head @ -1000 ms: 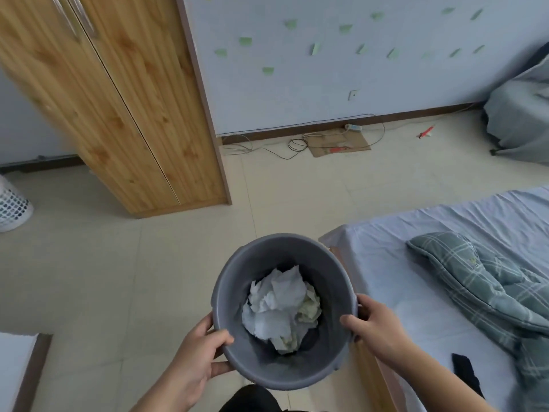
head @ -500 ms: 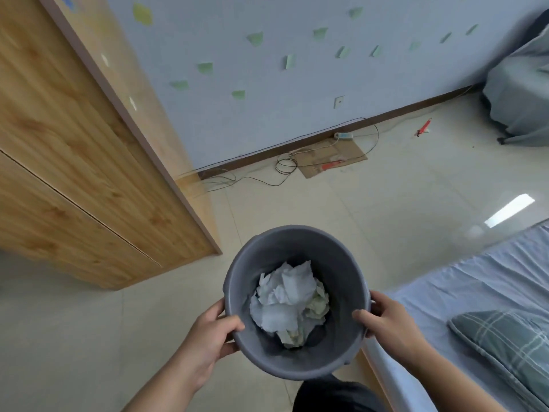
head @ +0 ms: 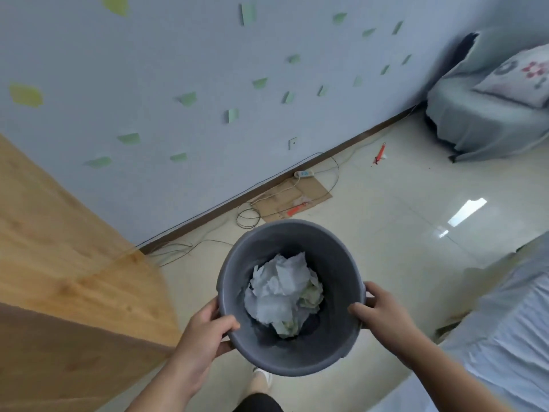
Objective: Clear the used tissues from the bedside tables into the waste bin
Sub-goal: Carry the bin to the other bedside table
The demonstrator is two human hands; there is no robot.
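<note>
Both hands clamp the waste bin off the floor: your left hand grips the rim at 8 o'clock, thumb hooked inside the wall, fingers outside; your right hand grips the rim at 3 o'clock the same way. Bin tilts slightly toward you, mouth open to the camera. Crumpled used tissues sit loose in the bottom, white with a few greenish pieces, well below the rim. No bedside table shows in this view, so you cannot tell whether more tissues remain to collect. Risks, as judged from here: the load is light and unpacked, so a sharper tilt or a quick swing could let a piece float out; the thumb-over-rim holds are shallow, and a bump could twist the bin out of one hand. Wooden wardrobe stands close at 9 o'clock, its corner near your left elbow, so watch a knock there. Bed with pale sheet crowds your right at 4 o'clock, leaving a narrow lane. Your foot shows at 6 o'clock, directly under the bin. Ahead at 12 o'clock, loose cables coil on the floor beside a flat cardboard sheet and a power strip at the skirting: trip hazard if you walk that way. A small red item lies at 1 o'clock. A covered chair with a flowered cushion sits at 2 o'clock, well apart.
</note>
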